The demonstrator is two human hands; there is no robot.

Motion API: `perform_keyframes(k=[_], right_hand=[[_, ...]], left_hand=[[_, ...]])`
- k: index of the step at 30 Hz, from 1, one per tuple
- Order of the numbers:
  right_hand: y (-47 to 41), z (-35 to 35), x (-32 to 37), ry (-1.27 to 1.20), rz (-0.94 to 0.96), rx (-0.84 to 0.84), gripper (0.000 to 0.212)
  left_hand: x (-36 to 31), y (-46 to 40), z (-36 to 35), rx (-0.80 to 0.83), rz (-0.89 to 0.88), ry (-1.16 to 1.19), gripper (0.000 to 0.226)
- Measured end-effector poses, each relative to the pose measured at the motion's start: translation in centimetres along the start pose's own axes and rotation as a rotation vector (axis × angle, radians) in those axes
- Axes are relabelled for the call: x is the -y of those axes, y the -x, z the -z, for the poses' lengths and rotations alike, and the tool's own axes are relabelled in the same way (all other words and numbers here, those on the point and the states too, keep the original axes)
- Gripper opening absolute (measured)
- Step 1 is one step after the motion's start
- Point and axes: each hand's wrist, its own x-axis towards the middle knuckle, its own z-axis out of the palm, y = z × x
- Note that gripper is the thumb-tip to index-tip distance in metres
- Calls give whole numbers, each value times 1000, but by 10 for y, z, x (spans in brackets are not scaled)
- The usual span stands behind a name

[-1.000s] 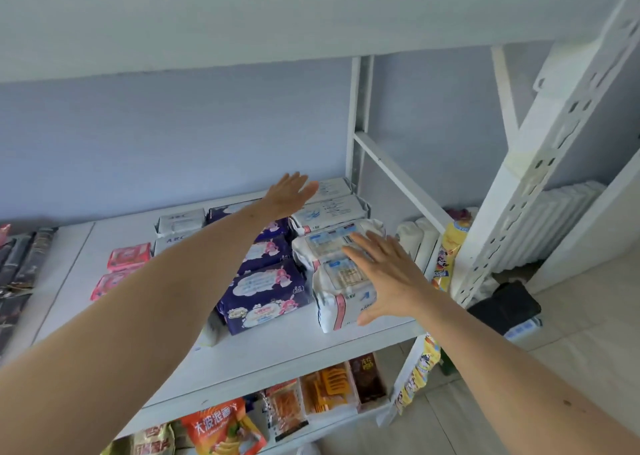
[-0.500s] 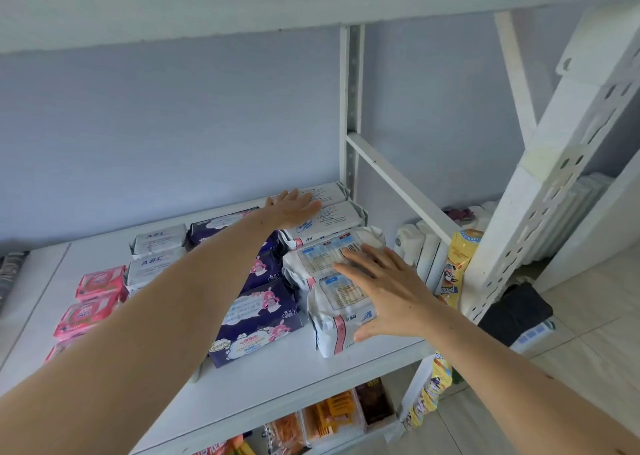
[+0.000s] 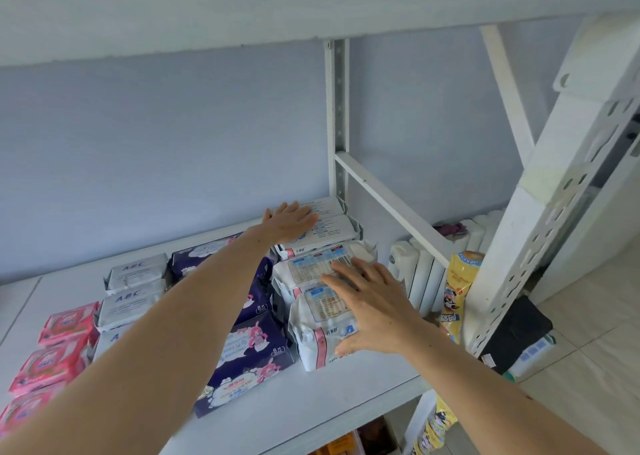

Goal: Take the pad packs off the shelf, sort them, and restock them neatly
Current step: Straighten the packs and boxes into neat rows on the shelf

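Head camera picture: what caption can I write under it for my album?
Two hands, left and right, press flat on white packs in the right-hand row of a shelf beside purple packs.

Pink packs (image 3: 57, 347); grey-white "ABC" packs (image 3: 133, 298); dark purple cartoon-printed packs (image 3: 249, 354); white packs (image 3: 320, 319), blue labels; white shelf (image 3: 311, 406).

The left forearm (image 3: 180, 319) hides parts of the navy packs (image 3: 249, 354) and the nearest ABC pack (image 3: 107, 342) — the pink packs (image 3: 52, 361) left of it run past the frame edge; label print under the right hand (image 3: 374, 309) is unreadable.
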Motion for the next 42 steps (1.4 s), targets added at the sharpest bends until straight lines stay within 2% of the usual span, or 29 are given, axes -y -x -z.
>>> perform_keyframes(k=[28, 37, 42], right_hand=[[-5, -11, 6, 19, -11, 11, 113], [-8, -10, 5, 40, 5, 22, 113], [-6, -6, 6, 61, 13, 39, 116]], left_hand=[[28, 5, -13, 6, -97, -198, 58], [29, 8, -15, 30, -55, -168, 58], [27, 8, -3, 88, -40, -42, 58]])
